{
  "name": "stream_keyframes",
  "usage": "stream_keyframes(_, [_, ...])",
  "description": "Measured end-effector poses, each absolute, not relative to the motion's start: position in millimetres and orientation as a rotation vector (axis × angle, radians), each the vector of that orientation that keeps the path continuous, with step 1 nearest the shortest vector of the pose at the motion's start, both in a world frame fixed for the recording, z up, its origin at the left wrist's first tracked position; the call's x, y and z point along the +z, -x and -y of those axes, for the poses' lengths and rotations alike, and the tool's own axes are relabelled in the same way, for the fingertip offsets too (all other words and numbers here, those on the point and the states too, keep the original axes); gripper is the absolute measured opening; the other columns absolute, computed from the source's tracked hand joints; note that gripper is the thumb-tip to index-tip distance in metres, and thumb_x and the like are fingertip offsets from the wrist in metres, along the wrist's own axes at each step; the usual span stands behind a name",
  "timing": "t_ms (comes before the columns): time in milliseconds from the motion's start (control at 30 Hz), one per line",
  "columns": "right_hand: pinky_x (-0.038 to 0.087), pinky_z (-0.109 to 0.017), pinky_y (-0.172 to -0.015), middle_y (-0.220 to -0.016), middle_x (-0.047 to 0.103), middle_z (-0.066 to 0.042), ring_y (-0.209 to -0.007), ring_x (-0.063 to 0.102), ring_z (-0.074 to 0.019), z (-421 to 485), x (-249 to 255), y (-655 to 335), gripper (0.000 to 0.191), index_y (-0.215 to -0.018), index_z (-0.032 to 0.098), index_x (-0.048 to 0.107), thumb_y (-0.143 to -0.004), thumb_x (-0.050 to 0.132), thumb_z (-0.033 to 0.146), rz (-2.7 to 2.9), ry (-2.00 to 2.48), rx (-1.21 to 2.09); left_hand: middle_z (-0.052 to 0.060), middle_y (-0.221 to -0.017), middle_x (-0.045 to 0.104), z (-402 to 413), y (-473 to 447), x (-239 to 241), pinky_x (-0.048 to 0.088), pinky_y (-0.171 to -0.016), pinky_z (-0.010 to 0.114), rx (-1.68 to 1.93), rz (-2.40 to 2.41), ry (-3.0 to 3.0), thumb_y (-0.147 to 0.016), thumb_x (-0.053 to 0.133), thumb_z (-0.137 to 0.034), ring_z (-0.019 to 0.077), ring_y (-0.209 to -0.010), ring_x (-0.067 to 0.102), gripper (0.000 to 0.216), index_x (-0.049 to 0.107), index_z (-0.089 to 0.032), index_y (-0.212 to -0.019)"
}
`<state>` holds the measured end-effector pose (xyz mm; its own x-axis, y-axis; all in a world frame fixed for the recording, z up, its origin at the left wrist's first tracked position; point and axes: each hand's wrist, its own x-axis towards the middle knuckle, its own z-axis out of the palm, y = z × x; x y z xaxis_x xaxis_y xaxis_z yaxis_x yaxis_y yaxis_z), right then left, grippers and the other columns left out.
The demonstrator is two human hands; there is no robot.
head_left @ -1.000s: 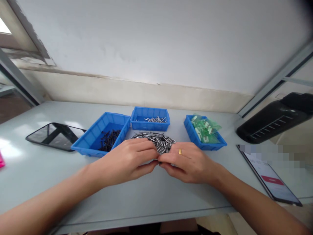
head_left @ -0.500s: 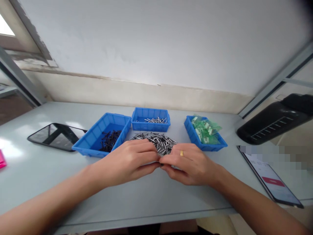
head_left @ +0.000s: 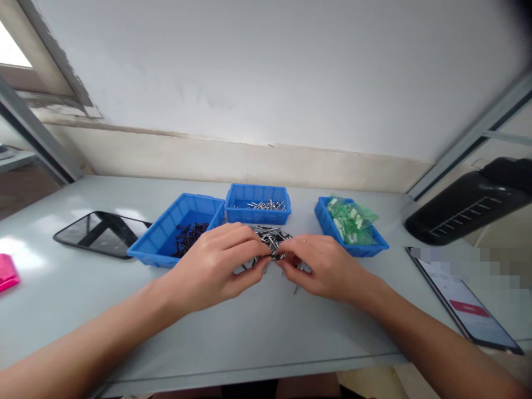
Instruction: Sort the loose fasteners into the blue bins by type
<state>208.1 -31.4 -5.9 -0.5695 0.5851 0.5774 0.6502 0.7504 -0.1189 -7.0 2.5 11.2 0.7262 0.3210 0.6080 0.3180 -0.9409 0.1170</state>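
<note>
My left hand [head_left: 228, 260] and my right hand [head_left: 324, 263] meet fingertip to fingertip over a loose pile of thin silver metal pins [head_left: 272, 235]. Between their pinched thumbs and forefingers is a small dark piece [head_left: 275, 256], too small and covered to name. Several pins stick out below and beside my right fingers. Left of the pile, a blue bin [head_left: 160, 233] holds black screw-like parts [head_left: 191, 235], partly hidden behind my left hand. Behind the pile, a smaller blue bin [head_left: 257, 215] holds more thin silver pins [head_left: 270, 205].
A third blue bin [head_left: 361, 252] at the right carries green plastic packets [head_left: 353, 221]. A black-rimmed mirror-like panel [head_left: 95, 235] lies at the left, near a pink object [head_left: 7, 272]. To the far right are a phone [head_left: 469, 307] and a black bottle [head_left: 465, 208].
Both hands have shifted slightly up and inward over the pin pile, covering more of it. Pins now show under my right fingers. The view has moved a little.
</note>
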Motion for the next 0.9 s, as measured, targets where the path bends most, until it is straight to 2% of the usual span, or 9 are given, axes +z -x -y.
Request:
stream_keyframes(133, [0.037, -0.024, -0.056, -0.065, 0.058, 0.001, -0.059, 0.053, -0.0121, 32.0, -7.9, -204.7, 0.011, -0.082, 0.016, 0.055, -0.088, 0.047, 0.022, 2.414, 0.933, -0.126, 0.003, -0.081, 0.062, -3.4, 7.4, 6.4, 0.044, -0.070, 0.027, 0.975, -0.478, -2.954, -0.084, 0.057, -0.017, 0.0141, -0.076, 0.057, 0.008, 0.062, -0.017, -0.090])
stream_keyframes(367, [0.036, -0.025, -0.056, -0.065, 0.057, 0.001, -0.059, 0.051, -0.0119, 33.4, -4.4, -205.2, 0.013, -0.080, 0.016, 0.055, -0.088, 0.046, 0.021, 2.493, 0.963, -0.095, 0.003, -0.079, 0.060, -3.8, 6.8, 4.6, 0.044, -0.069, 0.028, 0.937, -0.460, -2.961, -0.084, 0.057, -0.017, 0.0142, -0.074, 0.056, 0.006, 0.061, -0.015, -0.088])
stream_keyframes(700, [0.040, -0.024, -0.057, -0.066, 0.060, 0.000, -0.059, 0.054, -0.0117, 29.8, -6.3, -211.1, 0.010, -0.090, 0.014, 0.056, -0.086, 0.049, 0.019, 2.335, 0.921, -0.141, 0.001, -0.082, 0.059, -5.3, 4.1, 2.4, 0.042, -0.071, 0.027, 0.765, -0.688, -2.880, -0.086, 0.052, -0.019, 0.0135, -0.077, 0.055, 0.010, 0.060, -0.018, -0.092])
stream_keyframes(900, [0.039, -0.023, -0.056, -0.065, 0.059, 0.001, -0.059, 0.052, -0.0107, 33.8, -4.8, -205.9, 0.012, -0.091, 0.014, 0.057, -0.089, 0.047, 0.021, 2.384, 0.751, -0.169, 0.001, -0.079, 0.057, -3.0, 2.3, 2.4, 0.041, -0.068, 0.024, 0.562, -0.609, -2.812, -0.088, 0.050, -0.021, 0.0123, -0.074, 0.054, 0.013, 0.059, -0.017, -0.081])
